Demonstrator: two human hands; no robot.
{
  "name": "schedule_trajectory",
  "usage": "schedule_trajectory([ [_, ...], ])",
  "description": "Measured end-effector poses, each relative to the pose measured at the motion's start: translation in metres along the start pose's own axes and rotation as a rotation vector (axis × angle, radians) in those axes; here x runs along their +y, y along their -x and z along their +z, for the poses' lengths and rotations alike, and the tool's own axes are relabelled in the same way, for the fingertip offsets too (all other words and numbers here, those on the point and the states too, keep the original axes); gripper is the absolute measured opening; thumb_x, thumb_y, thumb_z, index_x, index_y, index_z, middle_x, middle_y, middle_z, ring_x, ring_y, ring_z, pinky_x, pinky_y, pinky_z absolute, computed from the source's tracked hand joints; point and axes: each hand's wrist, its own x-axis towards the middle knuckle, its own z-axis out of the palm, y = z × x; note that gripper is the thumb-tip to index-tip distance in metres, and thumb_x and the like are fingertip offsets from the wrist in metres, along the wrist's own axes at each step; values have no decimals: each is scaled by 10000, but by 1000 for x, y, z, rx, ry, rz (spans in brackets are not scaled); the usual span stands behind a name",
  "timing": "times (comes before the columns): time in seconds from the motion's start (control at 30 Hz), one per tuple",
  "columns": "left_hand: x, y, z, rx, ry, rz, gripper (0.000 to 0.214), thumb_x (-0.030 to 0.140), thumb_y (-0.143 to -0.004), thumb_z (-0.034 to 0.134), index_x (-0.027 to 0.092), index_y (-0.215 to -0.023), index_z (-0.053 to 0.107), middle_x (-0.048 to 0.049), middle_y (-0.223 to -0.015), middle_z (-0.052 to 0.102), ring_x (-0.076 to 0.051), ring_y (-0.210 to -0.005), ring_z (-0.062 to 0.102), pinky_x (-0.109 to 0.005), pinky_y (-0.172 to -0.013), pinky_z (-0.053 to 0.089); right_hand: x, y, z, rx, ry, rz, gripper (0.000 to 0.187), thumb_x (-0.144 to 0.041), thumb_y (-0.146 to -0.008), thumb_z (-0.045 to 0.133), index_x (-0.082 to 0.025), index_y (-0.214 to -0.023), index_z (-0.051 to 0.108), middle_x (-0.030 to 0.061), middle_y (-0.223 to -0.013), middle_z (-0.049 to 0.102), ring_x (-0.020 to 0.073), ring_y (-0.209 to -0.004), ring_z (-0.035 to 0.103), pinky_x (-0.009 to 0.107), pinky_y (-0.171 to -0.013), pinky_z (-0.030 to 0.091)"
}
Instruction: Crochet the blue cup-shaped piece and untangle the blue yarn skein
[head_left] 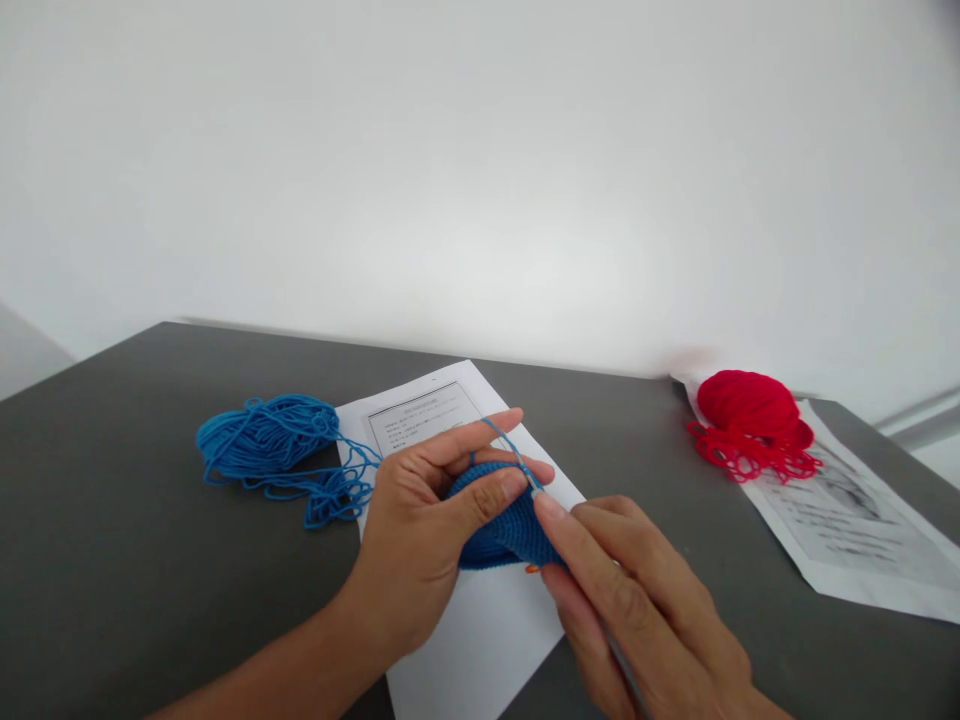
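Note:
My left hand (427, 520) pinches the upper edge of a blue crochet piece (517, 530) between thumb and fingers. A strand of blue yarn (504, 436) passes over its raised index finger and down to the work. Closed around a thin crochet hook (624, 665), my right hand (637, 590) has its fingertips against the right side of the piece. The hook's tip is at the edge of the stitches, where the yarn meets it. A small orange bit (532, 569) shows under the piece; its kind is unclear.
A loose blue yarn skein (270, 437) lies to the left, its tangled strands reaching toward my left hand. Under my hands is a printed sheet (465, 650). At the right, a red yarn ball (750, 410) rests on another printed paper (885, 560). A white wall stands behind the grey table (187, 570).

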Motion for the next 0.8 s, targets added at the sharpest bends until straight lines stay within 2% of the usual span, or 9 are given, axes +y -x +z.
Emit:
schedule_trajectory([
  [0.13, 8, -2, -5, -148, 138, -87, 249, 128, -785, 874, 205, -1021, 854, -55, -849, 843, -121, -705, 756, -172, -674, 619, 9, -5, -6, -48, -44, -109, 309, -75, -981, 608, -81, -1284, 671, 102, -972, 743, 207, -897, 721, 296, -695, 626],
  [0.23, 11, -3, -8, -201, 136, -123, 221, 124, -793, 866, 196, -1001, 856, -59, -852, 844, -131, -670, 760, -199, -659, 638, 18, -9, -15, -102, -194, -116, 380, -106, -1012, 584, -91, -1390, 618, 111, -1022, 750, 198, -908, 725, 295, -702, 630],
  [0.3, 12, -4, -9, -187, 115, -132, 220, 125, -779, 877, 193, -987, 858, -61, -840, 844, -135, -653, 762, -204, -652, 641, 23, -9, -18, -123, -315, -34, 473, -102, -1007, 595, -142, -1477, 568, 118, -1093, 747, 191, -937, 733, 295, -727, 643],
  [0.4, 11, -4, -7, -145, 71, -110, 249, 138, -735, 915, 192, -972, 861, -64, -816, 842, -137, -650, 762, -210, -677, 643, 26, -6, -16, -80, -512, 117, 534, -68, -970, 642, -215, -1481, 589, 106, -1115, 740, 182, -919, 743, 285, -725, 654],
  [0.63, 8, -4, -6, -80, -2, -98, 263, 162, -740, 921, 203, -992, 857, -75, -833, 844, -142, -673, 765, -205, -671, 629, 19, -4, -3, 39, -787, 385, 404, -174, -918, 770, -302, -1301, 741, 69, -1027, 775, 159, -722, 730, 272, -593, 628],
  [0.8, 6, -5, -7, -75, -21, -117, 282, 183, -728, 934, 206, -998, 855, -70, -837, 845, -138, -691, 765, -196, -687, 617, 18, -2, -2, 76, -857, 505, 332, -184, -973, 706, -319, -1271, 761, 75, -1020, 804, 166, -736, 744, 282, -603, 637],
])
